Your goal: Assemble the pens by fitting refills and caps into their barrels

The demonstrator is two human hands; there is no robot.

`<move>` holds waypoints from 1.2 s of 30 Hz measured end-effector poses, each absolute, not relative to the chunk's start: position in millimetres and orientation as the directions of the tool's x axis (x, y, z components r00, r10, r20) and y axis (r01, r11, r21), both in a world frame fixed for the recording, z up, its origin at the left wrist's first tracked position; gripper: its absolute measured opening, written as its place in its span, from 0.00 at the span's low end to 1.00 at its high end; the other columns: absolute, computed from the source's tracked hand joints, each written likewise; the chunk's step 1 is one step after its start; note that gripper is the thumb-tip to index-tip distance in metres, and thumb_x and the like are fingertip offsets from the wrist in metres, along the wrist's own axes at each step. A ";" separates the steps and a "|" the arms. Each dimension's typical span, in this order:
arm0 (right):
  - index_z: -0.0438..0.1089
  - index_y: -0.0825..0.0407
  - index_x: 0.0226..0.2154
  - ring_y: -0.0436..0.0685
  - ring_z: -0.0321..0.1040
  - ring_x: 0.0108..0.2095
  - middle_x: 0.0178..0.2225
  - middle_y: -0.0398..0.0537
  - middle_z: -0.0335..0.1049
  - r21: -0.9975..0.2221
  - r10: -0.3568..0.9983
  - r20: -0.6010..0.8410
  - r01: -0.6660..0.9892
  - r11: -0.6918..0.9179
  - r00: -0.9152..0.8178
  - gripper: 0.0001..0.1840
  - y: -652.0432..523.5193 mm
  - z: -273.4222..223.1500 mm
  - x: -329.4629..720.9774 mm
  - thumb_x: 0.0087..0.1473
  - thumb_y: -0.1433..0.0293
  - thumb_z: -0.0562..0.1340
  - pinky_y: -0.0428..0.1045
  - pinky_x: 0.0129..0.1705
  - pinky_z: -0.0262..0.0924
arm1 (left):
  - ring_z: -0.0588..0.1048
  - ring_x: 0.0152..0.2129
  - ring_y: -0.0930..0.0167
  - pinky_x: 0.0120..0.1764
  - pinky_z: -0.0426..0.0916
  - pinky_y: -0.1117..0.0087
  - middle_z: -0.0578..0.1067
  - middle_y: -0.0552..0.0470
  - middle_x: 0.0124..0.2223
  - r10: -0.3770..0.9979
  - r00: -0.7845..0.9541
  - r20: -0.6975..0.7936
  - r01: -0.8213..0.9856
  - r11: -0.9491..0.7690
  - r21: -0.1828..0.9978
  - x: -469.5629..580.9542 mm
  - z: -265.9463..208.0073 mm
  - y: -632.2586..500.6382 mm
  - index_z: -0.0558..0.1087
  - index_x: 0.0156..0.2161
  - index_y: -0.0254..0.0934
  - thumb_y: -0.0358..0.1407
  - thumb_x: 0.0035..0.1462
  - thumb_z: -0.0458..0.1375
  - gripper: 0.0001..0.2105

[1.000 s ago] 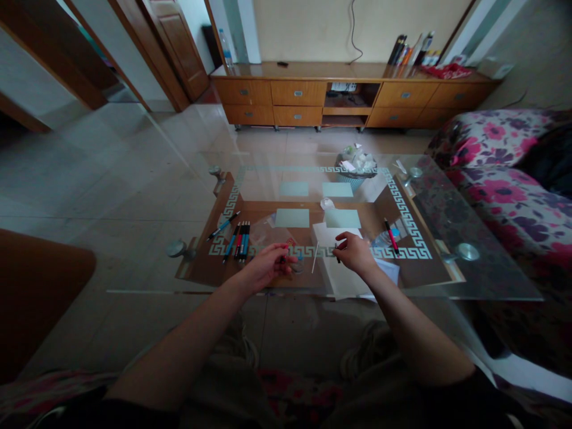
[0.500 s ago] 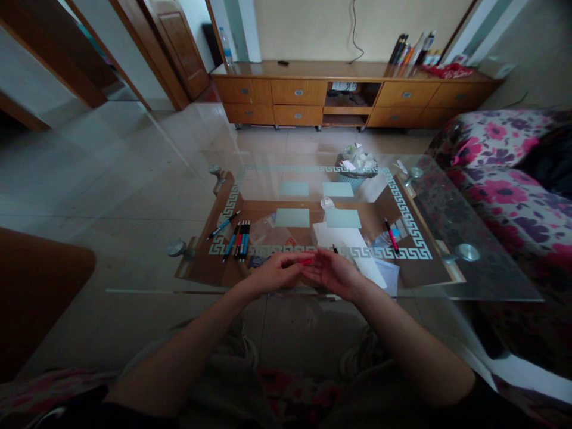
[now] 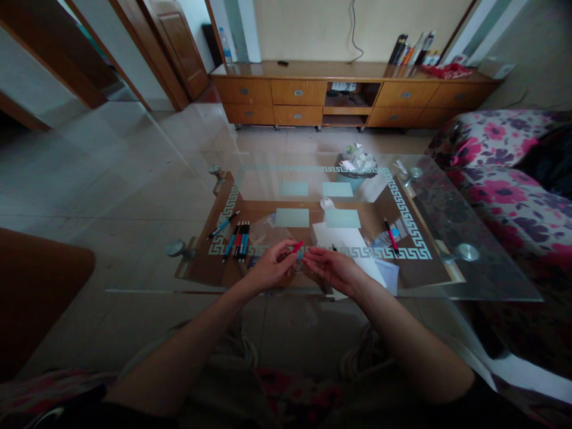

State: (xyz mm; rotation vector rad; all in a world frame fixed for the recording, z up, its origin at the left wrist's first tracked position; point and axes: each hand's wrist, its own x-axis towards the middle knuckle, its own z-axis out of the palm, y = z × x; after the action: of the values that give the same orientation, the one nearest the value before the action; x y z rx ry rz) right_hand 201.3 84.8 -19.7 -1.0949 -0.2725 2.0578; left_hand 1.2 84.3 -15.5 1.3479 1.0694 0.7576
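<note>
In my left hand (image 3: 271, 263), a short red pen barrel (image 3: 298, 246) is pinched between thumb and fingers, its end pointing up and to the right. My right hand (image 3: 334, 268) is held just beside it, fingers stretched out and palm turned inward; I see no object gripped in it. Both hands are above the near edge of the glass table (image 3: 491, 286). Left of them lies a row of several blue and red pens (image 3: 242, 239), with a blue pen (image 3: 222, 226) slanted beside it. A red pen (image 3: 392, 237) lies alone on the right.
White paper (image 3: 342, 237) shows beneath the right hand, partly covered by it. A small black tip (image 3: 334, 248) shows near the paper. Beyond the table stands a full waste basket (image 3: 353, 177). A flowered sofa (image 3: 500, 185) is at the right, a wooden cabinet (image 3: 297, 102) behind.
My hands have drawn apart from touching each other. The left has lifted the red barrel slightly up and left, out of the right palm.
</note>
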 end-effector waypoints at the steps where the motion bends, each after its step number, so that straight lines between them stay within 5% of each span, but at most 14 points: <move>1: 0.68 0.60 0.44 0.52 0.78 0.38 0.38 0.57 0.78 -0.518 0.725 -0.618 -0.536 -0.666 -0.304 0.15 84.8 -19.7 201.2 0.56 0.86 0.55 0.45 0.44 0.73 | 0.67 0.19 0.78 0.23 0.61 0.76 0.72 0.55 0.30 0.927 0.337 -0.167 0.143 0.126 0.982 1.0 -17.8 85.3 0.67 0.51 0.34 0.42 0.60 0.59 0.18; 11: 0.70 0.55 0.38 0.49 0.76 0.32 0.35 0.51 0.78 -0.698 0.823 -0.553 -0.468 -0.542 -0.129 0.10 89.1 -28.6 204.0 0.54 0.81 0.63 0.43 0.39 0.74 | 0.76 0.31 0.71 0.32 0.69 0.73 0.78 0.47 0.40 0.937 0.197 -0.288 -0.086 0.309 0.947 -3.5 -31.0 93.5 0.66 0.43 0.37 0.45 0.60 0.57 0.13; 20: 0.72 0.52 0.30 0.50 0.75 0.34 0.30 0.46 0.76 -0.821 0.880 -0.475 -0.346 -0.454 -0.027 0.05 90.4 -31.1 205.7 0.50 0.77 0.66 0.45 0.40 0.71 | 0.76 0.40 0.68 0.47 0.69 0.66 0.78 0.47 0.42 0.994 0.106 -0.039 0.032 0.036 0.999 -2.3 -19.5 95.7 0.74 0.41 0.34 0.41 0.56 0.62 0.12; 28: 0.75 0.53 0.32 0.52 0.73 0.32 0.31 0.46 0.77 -0.978 0.976 -0.192 0.106 -0.182 -0.099 0.06 92.1 -37.6 207.3 0.47 0.70 0.69 0.49 0.39 0.67 | 0.78 0.32 0.69 0.39 0.72 0.68 0.77 0.51 0.38 0.990 0.126 -0.070 0.148 0.051 0.988 -5.9 -31.5 95.6 0.66 0.54 0.40 0.38 0.56 0.62 0.21; 36: 0.77 0.51 0.34 0.54 0.69 0.35 0.36 0.49 0.73 -0.780 0.967 0.051 0.595 0.194 -0.248 0.10 89.5 -43.6 202.0 0.51 0.78 0.61 0.50 0.43 0.63 | 0.74 0.25 0.70 0.31 0.66 0.71 0.76 0.51 0.34 0.981 0.175 -0.088 0.442 0.001 0.897 -10.8 -42.0 96.2 0.73 0.50 0.39 0.36 0.52 0.64 0.19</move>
State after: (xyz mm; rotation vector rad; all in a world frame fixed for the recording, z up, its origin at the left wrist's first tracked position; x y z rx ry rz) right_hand 202.0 89.5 -43.6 -1.4543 -1.9226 0.8782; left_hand -10.8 96.2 -42.0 1.5809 1.3997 0.7785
